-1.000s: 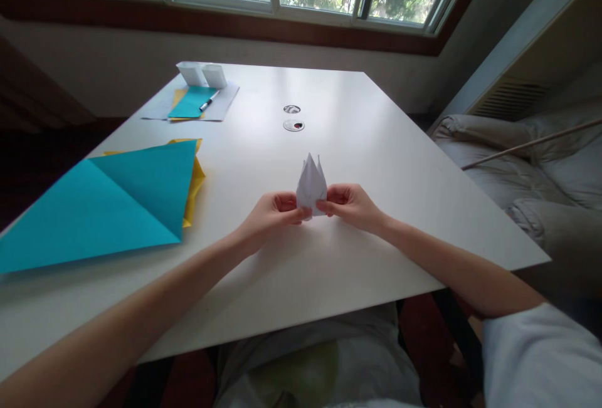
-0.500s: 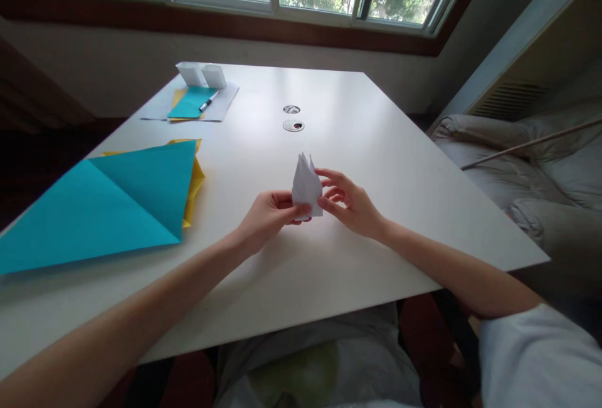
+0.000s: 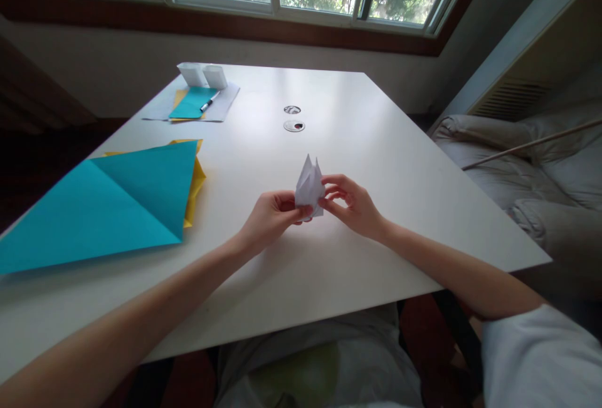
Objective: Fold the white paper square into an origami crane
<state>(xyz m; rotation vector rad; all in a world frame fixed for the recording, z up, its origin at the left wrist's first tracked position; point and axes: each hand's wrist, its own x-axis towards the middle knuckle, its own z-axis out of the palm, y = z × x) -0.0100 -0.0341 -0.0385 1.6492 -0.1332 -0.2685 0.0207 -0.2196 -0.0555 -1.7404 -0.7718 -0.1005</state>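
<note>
Between my hands is a small white folded-paper piece, upright, with pointed tips at its top. My left hand pinches its lower left part, thumb in front and the other fingers mostly behind. On its right side rest the thumb and fingertips of my right hand, curled around that edge. The folded paper is held over the white table, near its front part.
A large creased blue sheet lies on the left over yellow folded paper. Farther back are smaller blue paper, a pen and two white paper boxes. Two round table inserts lie beyond my hands.
The folded paper has turned a little, so its tips now look different. My right fingers have moved slightly lower along its right edge. My left hand keeps its hold.
</note>
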